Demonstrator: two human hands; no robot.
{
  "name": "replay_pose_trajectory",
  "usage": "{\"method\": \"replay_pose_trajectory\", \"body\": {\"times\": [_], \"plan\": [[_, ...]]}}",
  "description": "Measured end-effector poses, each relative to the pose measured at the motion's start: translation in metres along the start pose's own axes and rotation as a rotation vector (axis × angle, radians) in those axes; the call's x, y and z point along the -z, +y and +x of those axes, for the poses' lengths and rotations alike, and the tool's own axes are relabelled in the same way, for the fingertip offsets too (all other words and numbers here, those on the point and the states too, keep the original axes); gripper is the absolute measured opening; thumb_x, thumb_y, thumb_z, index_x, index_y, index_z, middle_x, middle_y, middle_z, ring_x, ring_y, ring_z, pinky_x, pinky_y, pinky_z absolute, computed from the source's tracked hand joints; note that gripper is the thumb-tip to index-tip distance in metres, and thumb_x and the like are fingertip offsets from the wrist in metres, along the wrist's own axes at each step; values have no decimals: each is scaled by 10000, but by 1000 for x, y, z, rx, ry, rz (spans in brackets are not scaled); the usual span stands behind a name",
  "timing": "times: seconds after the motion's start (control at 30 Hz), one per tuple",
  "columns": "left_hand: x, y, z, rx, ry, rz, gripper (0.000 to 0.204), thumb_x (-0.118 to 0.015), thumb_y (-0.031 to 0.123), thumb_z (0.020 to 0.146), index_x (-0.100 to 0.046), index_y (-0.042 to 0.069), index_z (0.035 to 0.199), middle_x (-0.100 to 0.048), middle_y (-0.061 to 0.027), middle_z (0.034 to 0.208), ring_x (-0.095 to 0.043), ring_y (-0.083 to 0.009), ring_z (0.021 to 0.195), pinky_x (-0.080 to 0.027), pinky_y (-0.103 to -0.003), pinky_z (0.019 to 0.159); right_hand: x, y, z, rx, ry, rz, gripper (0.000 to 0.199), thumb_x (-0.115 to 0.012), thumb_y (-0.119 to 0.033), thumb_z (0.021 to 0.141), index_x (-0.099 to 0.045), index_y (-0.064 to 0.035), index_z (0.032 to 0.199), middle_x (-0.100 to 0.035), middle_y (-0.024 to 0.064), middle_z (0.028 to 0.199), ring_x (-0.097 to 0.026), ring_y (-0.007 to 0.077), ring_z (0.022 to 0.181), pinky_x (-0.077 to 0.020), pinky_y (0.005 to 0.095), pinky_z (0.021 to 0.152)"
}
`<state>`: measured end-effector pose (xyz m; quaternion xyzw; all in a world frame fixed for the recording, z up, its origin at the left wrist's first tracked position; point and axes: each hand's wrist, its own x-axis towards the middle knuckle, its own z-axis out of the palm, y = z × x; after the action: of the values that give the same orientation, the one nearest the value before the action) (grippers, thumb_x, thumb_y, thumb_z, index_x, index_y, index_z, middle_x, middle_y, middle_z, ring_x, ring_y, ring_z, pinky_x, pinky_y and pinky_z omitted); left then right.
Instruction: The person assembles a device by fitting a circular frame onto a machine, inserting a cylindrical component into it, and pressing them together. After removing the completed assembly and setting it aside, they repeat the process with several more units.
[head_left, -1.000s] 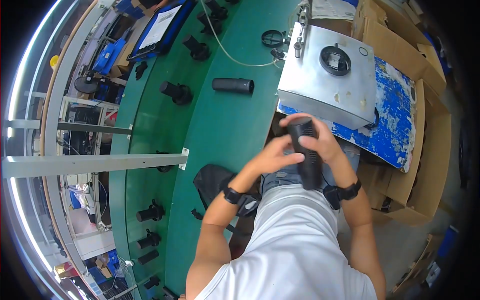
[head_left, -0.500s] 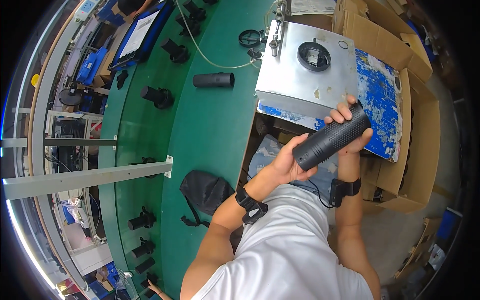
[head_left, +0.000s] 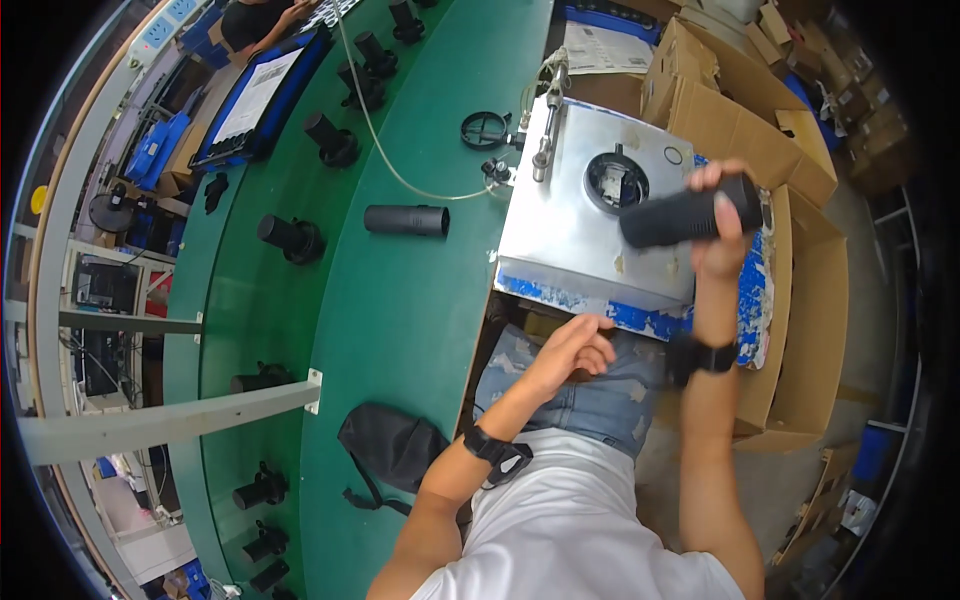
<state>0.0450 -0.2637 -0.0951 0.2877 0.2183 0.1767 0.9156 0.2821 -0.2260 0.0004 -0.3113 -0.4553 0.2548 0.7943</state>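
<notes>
My right hand grips a black ribbed cylinder and holds it level over the right side of a grey metal box, near the box's round black socket. My left hand rests with loosely curled fingers and nothing in it, above my lap in blue jeans, just below the box's front edge. Both wrists wear black bands.
A second black cylinder lies on the green table. A black pouch sits near its front edge. Several black parts stand on the curved green belt at left. Open cardboard boxes stand at right.
My right hand has carried the cylinder up from my lap and out over the metal box. My left hand has let go of it and dropped back toward my lap.
</notes>
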Motion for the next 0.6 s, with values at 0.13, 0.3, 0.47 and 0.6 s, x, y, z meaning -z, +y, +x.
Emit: {"method": "replay_pose_trajectory", "body": {"times": [0.13, 0.3, 0.47, 0.6], "plan": [[42, -7, -6, -27, 51, 153, 293, -442, 252, 1001, -542, 20, 1150, -643, -110, 885, -614, -129, 742, -498, -235, 694, 1, 34, 66, 68, 11, -283, 326, -620, -49, 786, -526, -8, 1096, -592, 107, 956, -582, 198, 893, -470, 330, 840], [64, -11, -14, 8, 130, 23, 253, -455, 217, 993, -549, 31, 1137, -645, -89, 886, -607, -118, 762, -487, -227, 700, -6, 81, 49, -29, -82, -535, 303, -671, -31, 756, -558, -22, 1038, -622, 69, 893, -595, 153, 850, -477, 291, 810], [72, -12, -7, 58, 151, 34, 241, -453, 212, 993, -558, 37, 1122, -644, -84, 882, -602, -117, 755, -479, -225, 692, -15, 113, 28, -88, 201, -577, 313, -725, -23, 751, -561, -28, 1018, -639, 48, 863, -607, 128, 811, -485, 273, 800], [61, -12, 5, 34, 137, 24, 219, -485, 225, 982, -575, 55, 1086, -633, -39, 845, -573, -82, 715, -451, -203, 656, -25, 118, 19, 77, 291, -826, 291, -739, -24, 760, -562, -25, 990, -643, 39, 866, -609, 114, 806, -487, 265, 800]]}}
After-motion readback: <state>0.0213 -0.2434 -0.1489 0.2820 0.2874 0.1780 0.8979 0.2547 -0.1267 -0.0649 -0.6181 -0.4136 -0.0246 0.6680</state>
